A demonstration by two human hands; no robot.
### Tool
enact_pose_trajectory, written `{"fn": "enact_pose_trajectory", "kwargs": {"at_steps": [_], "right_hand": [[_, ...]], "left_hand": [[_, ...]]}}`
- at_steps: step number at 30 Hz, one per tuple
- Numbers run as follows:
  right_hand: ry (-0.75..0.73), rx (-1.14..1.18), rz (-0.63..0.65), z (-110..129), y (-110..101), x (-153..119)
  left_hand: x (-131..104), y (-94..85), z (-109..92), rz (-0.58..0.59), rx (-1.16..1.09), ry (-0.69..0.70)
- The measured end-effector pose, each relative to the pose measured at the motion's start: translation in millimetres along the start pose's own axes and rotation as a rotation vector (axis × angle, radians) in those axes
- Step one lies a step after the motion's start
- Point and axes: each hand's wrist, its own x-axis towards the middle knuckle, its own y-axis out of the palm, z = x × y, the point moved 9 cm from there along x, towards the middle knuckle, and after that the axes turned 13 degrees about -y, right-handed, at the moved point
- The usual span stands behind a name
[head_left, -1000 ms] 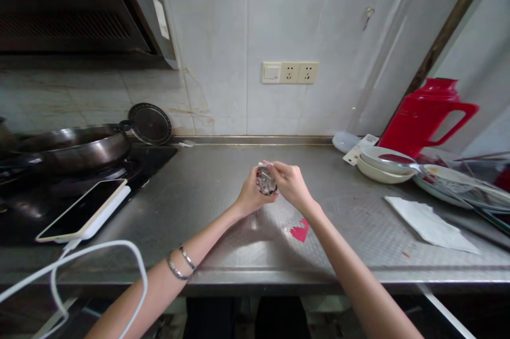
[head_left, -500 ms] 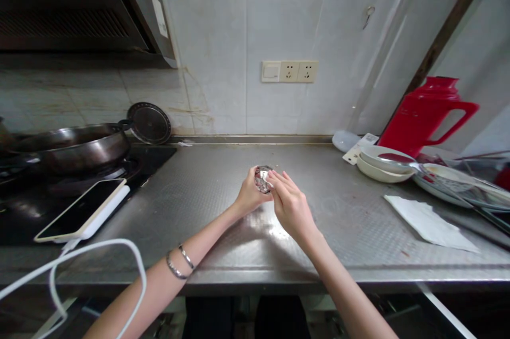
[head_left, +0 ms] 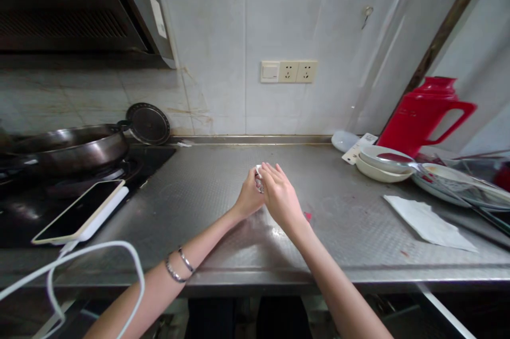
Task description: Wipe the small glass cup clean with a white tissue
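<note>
Above the middle of the steel counter, my left hand [head_left: 247, 196] is wrapped round a small, shiny, clear glass [head_left: 259, 185]. My right hand [head_left: 281, 194] lies over the glass's mouth, fingers together, with a bit of white tissue [head_left: 258, 170] showing at its fingertips. Most of the glass and the tissue is hidden under the fingers.
A phone [head_left: 82, 211] with a white cable [head_left: 91, 246] lies at the left beside the stove and its pan [head_left: 79, 145]. To the right are a folded napkin [head_left: 428, 222], stacked bowls [head_left: 384, 169] and a red thermos [head_left: 422, 116]. A small red patch [head_left: 308, 215] shows on the counter [head_left: 207, 169].
My right hand has shifted left and now covers more of the glass's mouth. The red patch beside my right wrist has come into view. My left hand keeps its hold.
</note>
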Motion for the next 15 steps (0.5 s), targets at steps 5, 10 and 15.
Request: {"fn": "enact_pose_trajectory", "kwargs": {"at_steps": [5, 10, 15], "right_hand": [[-0.052, -0.011, -0.010, 11, -1, -13], [-0.055, -0.046, -0.011, 23, 1, -21], [-0.032, -0.046, -0.016, 34, -1, -24]], "left_hand": [[1, -1.6, 7, -0.054, 0.012, -0.031], [2, -3.7, 16, -0.049, -0.033, -0.055], [3, -3.7, 20, -0.014, -0.082, -0.046]]}}
